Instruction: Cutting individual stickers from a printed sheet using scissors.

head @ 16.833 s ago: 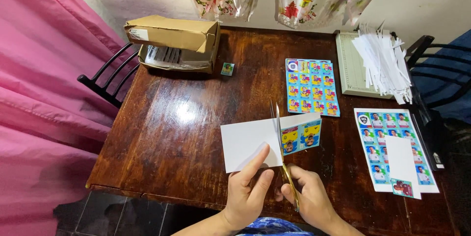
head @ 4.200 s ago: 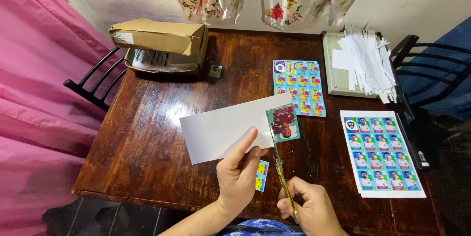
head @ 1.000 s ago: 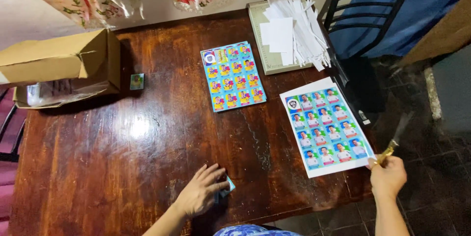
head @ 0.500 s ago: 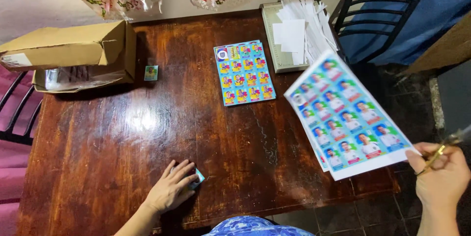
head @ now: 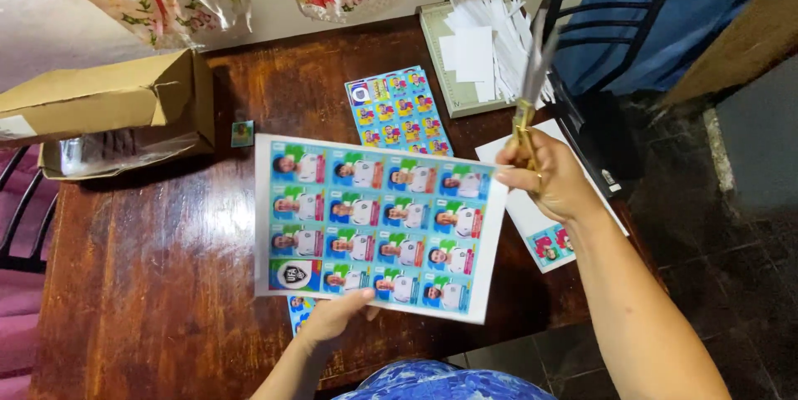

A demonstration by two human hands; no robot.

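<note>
Above the table (head: 150, 283), the card sheet (head: 378, 225) lies crosswise, scissors (head: 532, 76) seemingly pointing away.

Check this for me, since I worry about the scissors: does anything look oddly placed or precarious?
Yes. The right hand grips both the sticker sheet's corner and the scissors, blades pointing up and away. Paper strips sprawl over the cutting board at the table edge.

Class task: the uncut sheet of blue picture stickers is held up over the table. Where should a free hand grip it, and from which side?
Grip the sticker sheet by its white left margin, coming from the left. The left hand pinches the bottom edge and the right hand, holding scissors, has the right edge; the left side is free.
</note>
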